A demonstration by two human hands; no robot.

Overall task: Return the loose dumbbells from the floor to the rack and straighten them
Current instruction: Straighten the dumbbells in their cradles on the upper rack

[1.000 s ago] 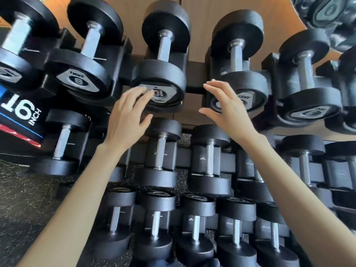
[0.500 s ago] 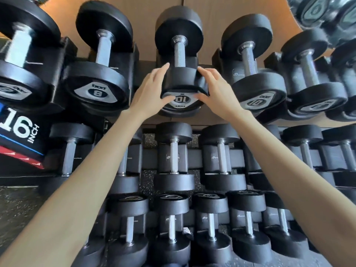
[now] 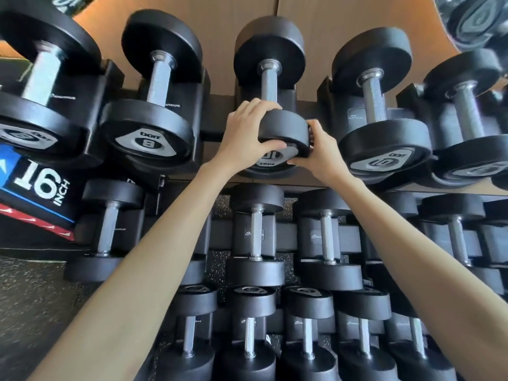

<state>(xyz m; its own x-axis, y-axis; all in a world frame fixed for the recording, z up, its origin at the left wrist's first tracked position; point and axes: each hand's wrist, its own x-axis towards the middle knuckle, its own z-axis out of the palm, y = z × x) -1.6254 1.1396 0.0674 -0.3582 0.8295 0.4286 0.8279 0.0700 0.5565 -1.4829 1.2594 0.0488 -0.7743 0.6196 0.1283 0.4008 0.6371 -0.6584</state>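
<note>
A black dumbbell marked 10 (image 3: 270, 83) lies in a cradle on the top tier of the black rack (image 3: 217, 125), its steel handle pointing away from me. My left hand (image 3: 246, 133) wraps the left side of its near head, fingers over the top. On the right side of that same head, my right hand (image 3: 320, 152) grips with the thumb under the end face. The label on the end face is partly covered by my hands. A second 10 dumbbell (image 3: 382, 127) rests one cradle to the right, and an 8 dumbbell (image 3: 154, 105) one cradle to the left.
Two lower tiers hold several smaller black dumbbells (image 3: 257, 235) beneath my forearms. A black box printed "16 INCH" (image 3: 35, 188) sits at the left. Speckled rubber floor (image 3: 30, 298) shows at bottom left. A wooden wall (image 3: 330, 23) backs the rack.
Both hands rose from below the top tier, closed on the near head of the 10 dumbbell, and now grip it more tightly.
</note>
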